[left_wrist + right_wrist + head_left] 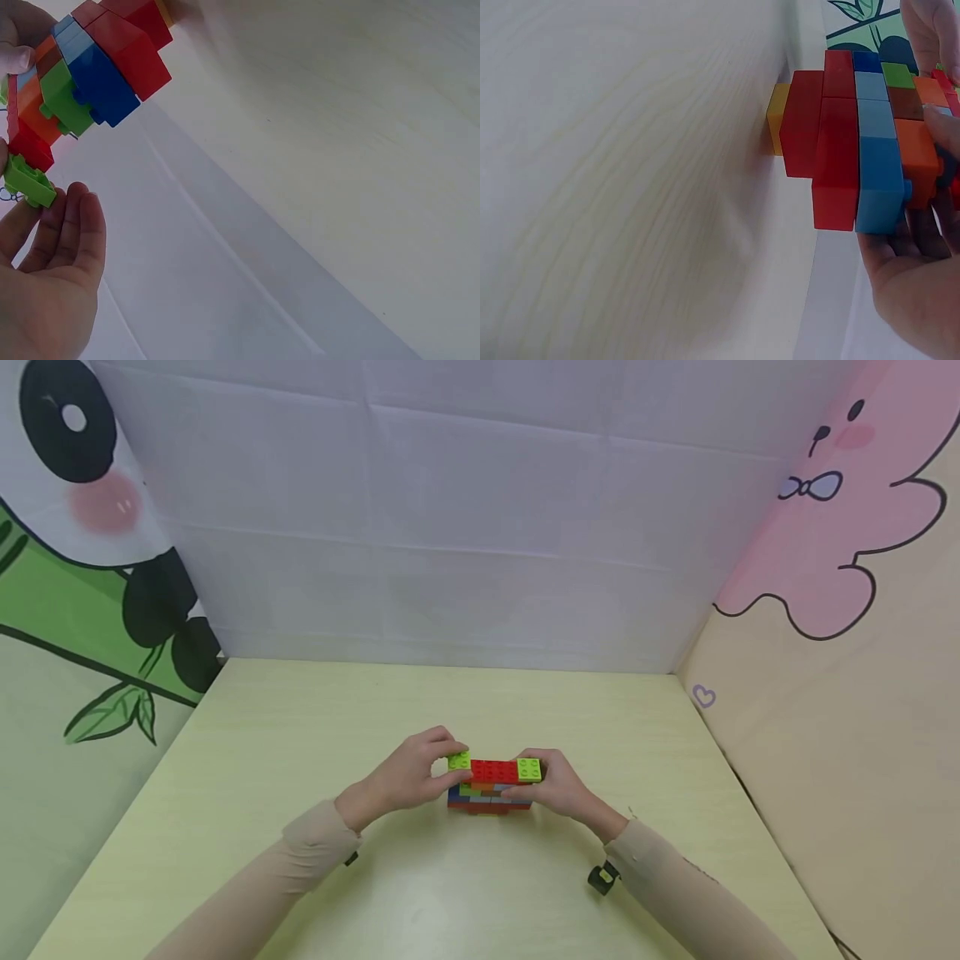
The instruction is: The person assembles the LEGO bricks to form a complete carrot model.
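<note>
A stack of coloured toy building bricks (489,795) is between the two hands, with red, blue, orange and green layers and a yellow brick (777,118) at its bottom. My left hand (405,774) pinches a lime green brick (30,182) between thumb and fingers at the left end of the top layer. Beside it, the green brick meets the end of a red brick (493,771); whether it is fully pressed down, I cannot tell. My right hand (561,787) grips the stack's right end, its thumb on the near side, below a second lime green brick (529,769).
The pale wooden table (337,718) spreads around the stack. A white cloth wall (450,527) rises at the back, with printed panels (810,710) along both sides. A small black device (602,877) sits by the right sleeve.
</note>
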`<state>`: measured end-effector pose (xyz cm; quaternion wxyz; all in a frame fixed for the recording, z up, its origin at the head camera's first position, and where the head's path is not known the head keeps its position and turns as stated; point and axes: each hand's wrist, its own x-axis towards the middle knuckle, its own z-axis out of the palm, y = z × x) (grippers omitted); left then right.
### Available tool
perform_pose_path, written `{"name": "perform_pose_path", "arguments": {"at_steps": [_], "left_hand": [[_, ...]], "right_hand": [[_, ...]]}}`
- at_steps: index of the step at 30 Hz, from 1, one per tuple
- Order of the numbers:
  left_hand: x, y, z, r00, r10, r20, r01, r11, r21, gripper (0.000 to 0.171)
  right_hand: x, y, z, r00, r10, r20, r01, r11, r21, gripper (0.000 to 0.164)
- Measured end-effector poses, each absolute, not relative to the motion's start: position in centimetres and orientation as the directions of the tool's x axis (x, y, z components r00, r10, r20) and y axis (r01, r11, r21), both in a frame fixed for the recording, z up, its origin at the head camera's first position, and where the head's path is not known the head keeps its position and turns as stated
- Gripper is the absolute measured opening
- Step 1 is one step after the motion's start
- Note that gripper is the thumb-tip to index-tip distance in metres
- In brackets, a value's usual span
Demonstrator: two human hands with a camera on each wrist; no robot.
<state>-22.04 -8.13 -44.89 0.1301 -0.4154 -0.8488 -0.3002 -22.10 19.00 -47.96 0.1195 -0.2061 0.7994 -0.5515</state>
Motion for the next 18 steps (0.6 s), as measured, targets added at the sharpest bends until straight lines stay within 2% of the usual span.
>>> {"name": "perform_pose_path", "arguments": {"at_steps": [6, 18], "left_hand": [[-21.98, -7.86, -44.65, -0.607, 0.651, 0.456, 0.795, 0.499, 0.345, 0.035], [-22.12, -7.64, -44.34, -0.586, 0.68, 0.44, 0.81, 0.482, 0.335, 0.031]], "right_hand": [[-22.08, 19.07, -47.96, -0.886, -0.461, 0.056, -0.222, 0.315, -0.923, 0.03], [-22.22, 18.99, -48.25, -0.889, -0.456, 0.05, -0.225, 0.338, -0.914, 0.03]]}}
